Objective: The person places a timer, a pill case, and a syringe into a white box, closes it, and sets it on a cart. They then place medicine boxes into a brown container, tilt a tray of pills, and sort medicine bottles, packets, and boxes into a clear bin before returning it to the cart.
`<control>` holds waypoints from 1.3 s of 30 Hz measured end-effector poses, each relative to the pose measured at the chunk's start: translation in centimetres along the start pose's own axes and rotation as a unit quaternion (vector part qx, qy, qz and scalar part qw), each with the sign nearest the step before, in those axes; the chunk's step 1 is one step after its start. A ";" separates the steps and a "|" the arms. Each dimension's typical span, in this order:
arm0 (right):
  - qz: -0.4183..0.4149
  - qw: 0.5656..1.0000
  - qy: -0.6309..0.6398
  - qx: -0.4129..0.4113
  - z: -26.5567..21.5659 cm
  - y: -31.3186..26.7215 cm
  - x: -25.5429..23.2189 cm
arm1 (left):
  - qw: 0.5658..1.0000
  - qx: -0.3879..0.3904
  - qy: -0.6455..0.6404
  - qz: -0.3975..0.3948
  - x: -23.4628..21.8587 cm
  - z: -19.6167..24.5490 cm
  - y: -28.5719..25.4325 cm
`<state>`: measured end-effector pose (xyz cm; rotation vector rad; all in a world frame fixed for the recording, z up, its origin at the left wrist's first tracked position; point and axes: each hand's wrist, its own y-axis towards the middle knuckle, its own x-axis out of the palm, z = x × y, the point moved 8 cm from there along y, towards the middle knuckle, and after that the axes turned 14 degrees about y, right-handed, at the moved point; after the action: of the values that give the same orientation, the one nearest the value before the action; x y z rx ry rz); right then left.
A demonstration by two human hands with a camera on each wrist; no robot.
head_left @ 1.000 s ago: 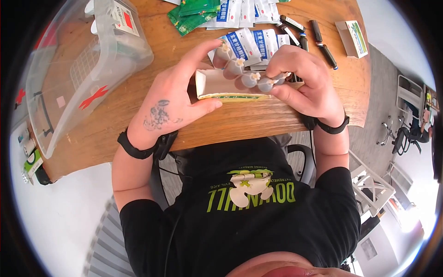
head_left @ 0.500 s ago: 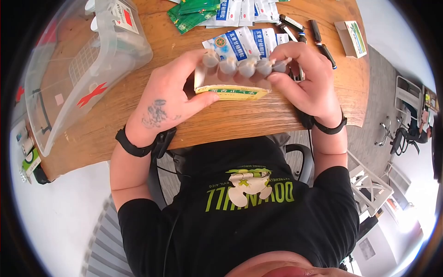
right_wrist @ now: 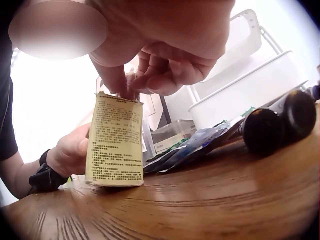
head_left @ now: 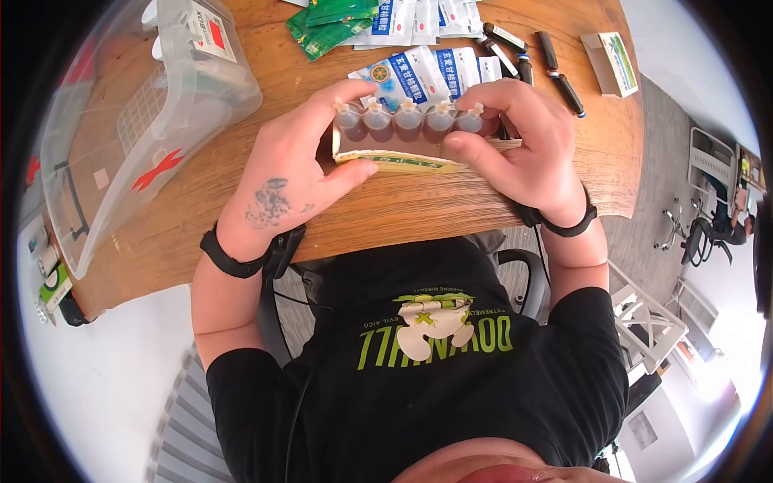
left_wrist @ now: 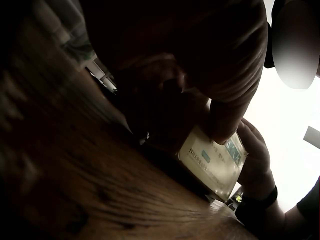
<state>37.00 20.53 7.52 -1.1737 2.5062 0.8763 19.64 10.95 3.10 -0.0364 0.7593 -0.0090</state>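
Far left, a clear plastic bin (head_left: 241, 88) marked with a red cross stands on the wooden table (head_left: 362, 217). Next, the left hand (head_left: 294, 149) grips the left end of a yellow carton (head_left: 403, 163), thumb along the near panel, index finger reaching over the far side.

At centre, a strip of five vials (head_left: 408, 125), necks up, is at the carton's open mouth. Its long axis runs left to right, roughly parallel with the mouth's long side. The right hand (head_left: 523, 149) pinches the strip's right end between thumb and index finger; the strip extends leftward from that pinch. Blue-and-white sachets (head_left: 423, 76) lie beyond the carton.

Farther right are dark bottles (head_left: 550, 52), then a small opened box (head_left: 610, 64).

Not determined: how deep the vials' lower ends sit in the mouth, and whether the left index finger touches the leftmost vial. The left wrist view is largely in shadow. The right fingers partly cover the end vial.
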 end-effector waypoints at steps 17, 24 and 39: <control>0.015 1.000 -0.008 -0.016 -0.1 0.0 0.2 | 0.999 0.018 -0.030 0.037 0.1 -0.2 0.0; 0.005 0.995 -0.091 0.040 0.8 -0.1 0.5 | 0.998 0.039 -0.013 0.041 -0.2 0.5 0.2; 0.004 0.999 -0.018 0.042 1.3 0.2 0.1 | 0.989 0.122 0.071 0.039 -0.5 2.2 0.4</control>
<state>36.74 21.43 6.52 -1.1124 2.4951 0.7797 20.80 11.41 5.02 0.2288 0.8964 -0.0295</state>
